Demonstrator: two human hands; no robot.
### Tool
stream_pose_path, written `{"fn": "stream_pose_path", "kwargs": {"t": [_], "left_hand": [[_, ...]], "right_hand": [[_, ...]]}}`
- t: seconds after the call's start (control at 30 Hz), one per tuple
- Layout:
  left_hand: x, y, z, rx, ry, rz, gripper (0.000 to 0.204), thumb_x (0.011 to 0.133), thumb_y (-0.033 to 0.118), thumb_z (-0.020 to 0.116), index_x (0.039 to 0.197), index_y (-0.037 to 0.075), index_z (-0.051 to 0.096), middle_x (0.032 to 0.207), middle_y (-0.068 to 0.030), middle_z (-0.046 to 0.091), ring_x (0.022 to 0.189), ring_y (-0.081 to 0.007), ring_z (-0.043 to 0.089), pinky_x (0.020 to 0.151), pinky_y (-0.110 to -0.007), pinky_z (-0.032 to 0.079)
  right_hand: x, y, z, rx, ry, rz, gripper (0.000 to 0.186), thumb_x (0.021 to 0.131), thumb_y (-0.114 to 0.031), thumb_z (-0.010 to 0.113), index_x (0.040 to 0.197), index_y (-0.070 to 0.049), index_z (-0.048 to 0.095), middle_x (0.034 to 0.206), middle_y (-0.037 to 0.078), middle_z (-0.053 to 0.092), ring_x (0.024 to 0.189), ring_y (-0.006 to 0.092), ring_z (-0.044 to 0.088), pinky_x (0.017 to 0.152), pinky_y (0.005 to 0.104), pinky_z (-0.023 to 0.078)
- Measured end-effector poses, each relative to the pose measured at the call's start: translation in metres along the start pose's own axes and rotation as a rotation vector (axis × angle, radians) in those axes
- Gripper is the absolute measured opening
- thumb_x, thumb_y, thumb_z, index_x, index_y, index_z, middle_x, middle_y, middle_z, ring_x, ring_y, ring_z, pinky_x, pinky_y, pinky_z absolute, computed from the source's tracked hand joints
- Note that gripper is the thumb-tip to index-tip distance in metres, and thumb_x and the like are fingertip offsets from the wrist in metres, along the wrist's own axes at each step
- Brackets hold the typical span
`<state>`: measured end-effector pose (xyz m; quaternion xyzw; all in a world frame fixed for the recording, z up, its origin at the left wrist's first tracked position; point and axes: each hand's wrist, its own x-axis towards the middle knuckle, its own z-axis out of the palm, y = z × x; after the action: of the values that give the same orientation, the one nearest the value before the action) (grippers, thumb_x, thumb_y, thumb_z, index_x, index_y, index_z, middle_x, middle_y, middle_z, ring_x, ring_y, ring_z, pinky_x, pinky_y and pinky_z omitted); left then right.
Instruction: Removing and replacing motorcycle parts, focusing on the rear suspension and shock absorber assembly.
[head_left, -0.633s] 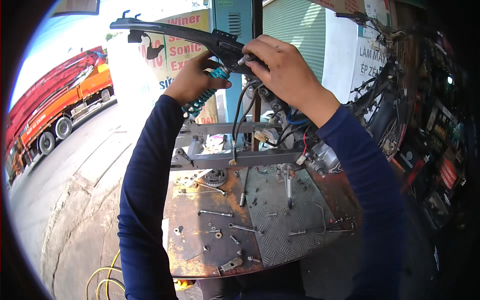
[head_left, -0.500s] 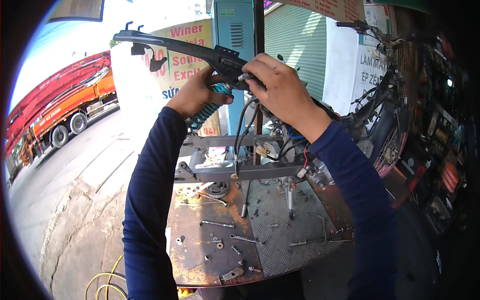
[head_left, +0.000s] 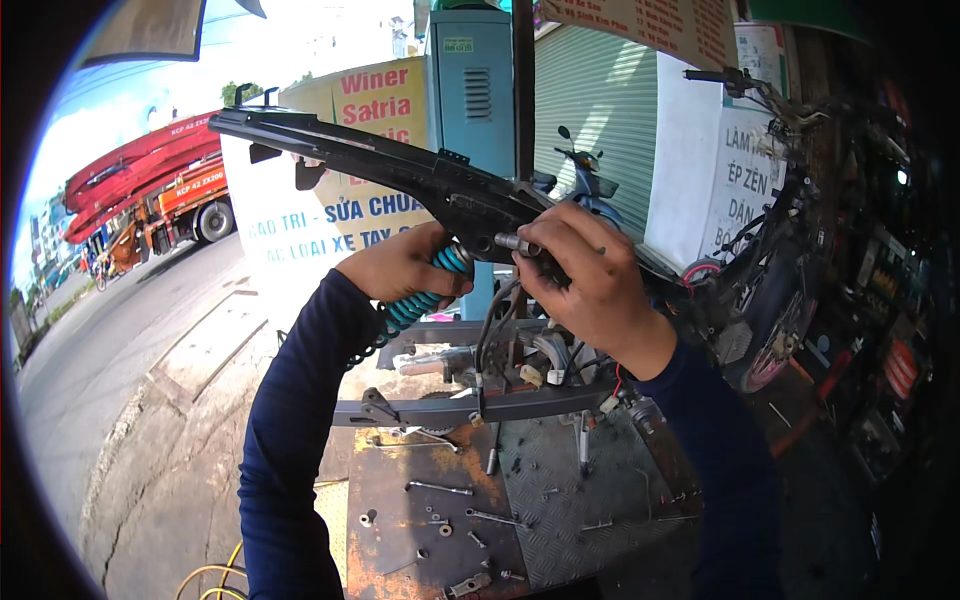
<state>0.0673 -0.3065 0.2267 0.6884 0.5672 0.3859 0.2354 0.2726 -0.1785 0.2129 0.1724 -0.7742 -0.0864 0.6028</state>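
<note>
A long black motorbike frame point(head_left: 380, 165) slants up to the left above a rusty metal work table point(head_left: 400, 500). My left hand point(head_left: 405, 270) grips a teal coil-spring shock absorber point(head_left: 420, 300) just under the frame. My right hand point(head_left: 585, 275) is closed around a small silver bolt or socket piece point(head_left: 510, 242) at the frame's mounting point. Cables and a grey crossbar point(head_left: 470, 405) hang below both hands.
Loose bolts, nuts and wrenches point(head_left: 440, 490) lie scattered on the table plate. A blue cabinet point(head_left: 470, 90) and signboards stand behind. Parked motorbikes point(head_left: 770, 300) crowd the right. A red truck point(head_left: 150, 190) stands on the road at left. Yellow hose point(head_left: 215, 575) lies on the ground.
The frame and both hands sit lower and more central in view as the camera tilted up. My grips on the shock absorber and the bolt stay the same.
</note>
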Motion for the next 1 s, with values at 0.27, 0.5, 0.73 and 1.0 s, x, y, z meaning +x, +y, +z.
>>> {"fn": "stream_pose_path", "kwargs": {"t": [0.27, 0.5, 0.73, 1.0], "left_hand": [[0.002, 0.003, 0.010, 0.275, 0.152, 0.100, 0.060, 0.069, 0.004, 0.078, 0.124, 0.001, 0.053, 0.109, -0.0080, 0.062, 0.102, -0.0157, 0.055, 0.089, -0.029, 0.045], [-0.012, 0.007, 0.013, 0.382, 0.145, 0.118, 0.055, 0.068, 0.010, 0.080, 0.116, -0.001, 0.057, 0.096, -0.0115, 0.067, 0.085, -0.0193, 0.064, 0.080, -0.032, 0.052], [-0.014, -0.004, 0.026, 0.492, 0.324, 0.131, 0.056, 0.061, 0.005, 0.074, 0.112, -0.006, 0.056, 0.086, -0.0250, 0.066, 0.084, -0.0390, 0.067, 0.075, -0.039, 0.052], [-0.022, -0.017, 0.035, 0.785, 0.590, 0.115, 0.048, 0.064, 0.002, 0.072, 0.109, -0.005, 0.058, 0.090, -0.0243, 0.067, 0.087, -0.0387, 0.067, 0.079, -0.041, 0.052]], "right_hand": [[-0.010, 0.002, -0.007, 0.060, 0.038, -0.026, 0.028, 0.069, -0.003, 0.077, 0.089, -0.002, 0.057, 0.081, 0.010, 0.060, 0.065, 0.0230, 0.064, 0.055, 0.0320, 0.052], [-0.020, -0.003, -0.015, 0.064, -0.001, -0.052, 0.029, 0.073, -0.011, 0.077, 0.088, -0.002, 0.055, 0.068, 0.009, 0.060, 0.051, 0.0199, 0.060, 0.044, 0.0294, 0.046], [-0.008, -0.005, 0.014, -0.087, -0.086, -0.093, 0.019, 0.070, -0.003, 0.072, 0.085, -0.001, 0.061, 0.079, 0.009, 0.054, 0.064, 0.0212, 0.059, 0.055, 0.0321, 0.049], [0.017, -0.038, 0.021, -0.573, -0.314, -0.200, 0.010, 0.074, -0.009, 0.068, 0.083, -0.005, 0.068, 0.082, 0.009, 0.063, 0.081, 0.0213, 0.066, 0.070, 0.0318, 0.053]]}}
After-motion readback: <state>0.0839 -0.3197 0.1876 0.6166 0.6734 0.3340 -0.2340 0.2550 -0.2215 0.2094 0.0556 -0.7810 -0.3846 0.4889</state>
